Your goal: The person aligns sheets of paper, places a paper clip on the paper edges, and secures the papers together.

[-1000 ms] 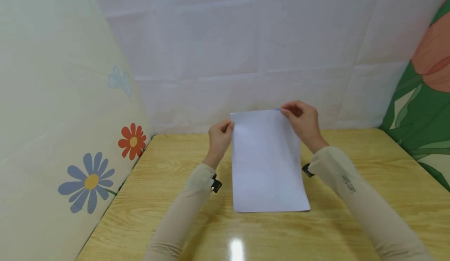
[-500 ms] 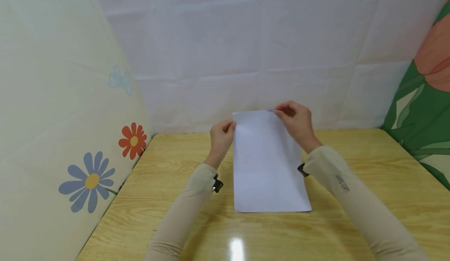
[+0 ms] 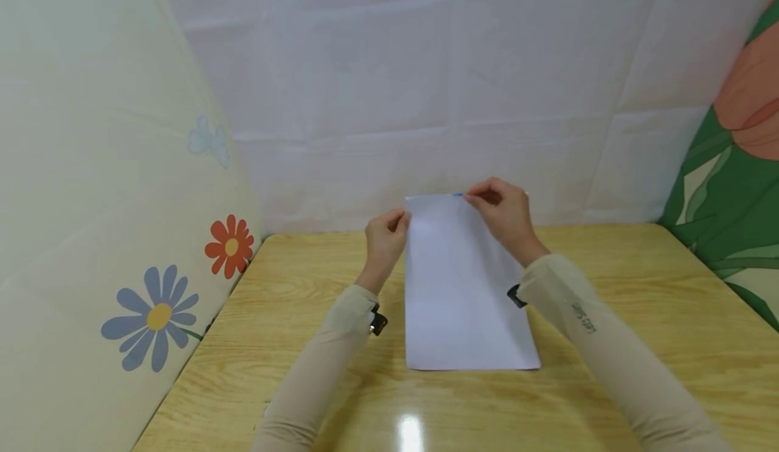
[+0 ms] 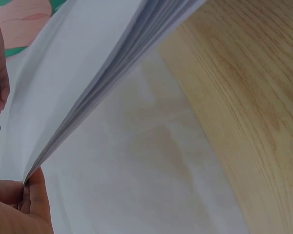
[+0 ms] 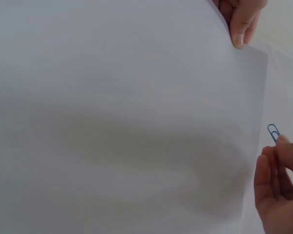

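A stack of white paper sheets [image 3: 462, 289] stands tilted up from the table, its layered edges [image 4: 112, 68] showing in the left wrist view. My left hand [image 3: 385, 242] pinches the stack's left edge close to the top corner, thumb on the front face. Between thumb and fingertips my right hand [image 3: 504, 218] pinches a blue paper clip [image 5: 273, 131], whose looped end sticks out. In the right wrist view the clip is just beyond the paper's top edge. Seen from the head, it lies along that edge, right of the top left corner.
The wood-grain table [image 3: 292, 276] carries the lower edge of the paper. Behind it hangs a creased white cloth [image 3: 365, 86]. A flower-printed panel [image 3: 91, 201] stands at the left, and a tulip-printed one [image 3: 742, 188] at the right.
My right hand has slid left along the top of the paper with the paper clip, toward the left hand. The left hand and the stack have shifted very slightly right.
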The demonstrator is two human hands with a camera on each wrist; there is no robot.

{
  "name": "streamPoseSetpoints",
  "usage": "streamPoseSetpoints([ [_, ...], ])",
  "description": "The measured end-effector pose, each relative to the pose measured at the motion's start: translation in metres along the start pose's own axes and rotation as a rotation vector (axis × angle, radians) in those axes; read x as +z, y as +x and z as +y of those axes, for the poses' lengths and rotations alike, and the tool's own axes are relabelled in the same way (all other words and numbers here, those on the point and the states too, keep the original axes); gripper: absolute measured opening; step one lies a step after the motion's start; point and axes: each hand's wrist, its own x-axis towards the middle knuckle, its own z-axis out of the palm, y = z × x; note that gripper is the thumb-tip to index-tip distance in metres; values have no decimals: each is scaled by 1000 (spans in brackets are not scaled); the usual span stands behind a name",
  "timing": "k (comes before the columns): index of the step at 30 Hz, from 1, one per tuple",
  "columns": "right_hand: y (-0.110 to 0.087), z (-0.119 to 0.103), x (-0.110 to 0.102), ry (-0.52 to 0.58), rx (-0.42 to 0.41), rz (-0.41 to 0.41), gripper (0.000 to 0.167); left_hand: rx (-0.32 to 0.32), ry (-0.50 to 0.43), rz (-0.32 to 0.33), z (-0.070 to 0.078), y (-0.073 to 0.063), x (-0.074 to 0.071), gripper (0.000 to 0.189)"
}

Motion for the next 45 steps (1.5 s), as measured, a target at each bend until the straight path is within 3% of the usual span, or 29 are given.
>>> streamPoseSetpoints([
  [28, 2, -9, 15, 66, -83, -35, 6, -18, 3, -38, 6, -2, 4, 14],
  [37, -6, -48, 13, 43, -134, -60, 6, 27, 3, -13, 3, -2, 8, 12],
  [45, -8, -53, 14, 8, -152, -80, 6, 25, -15, -10, 1, -5, 12, 12],
])
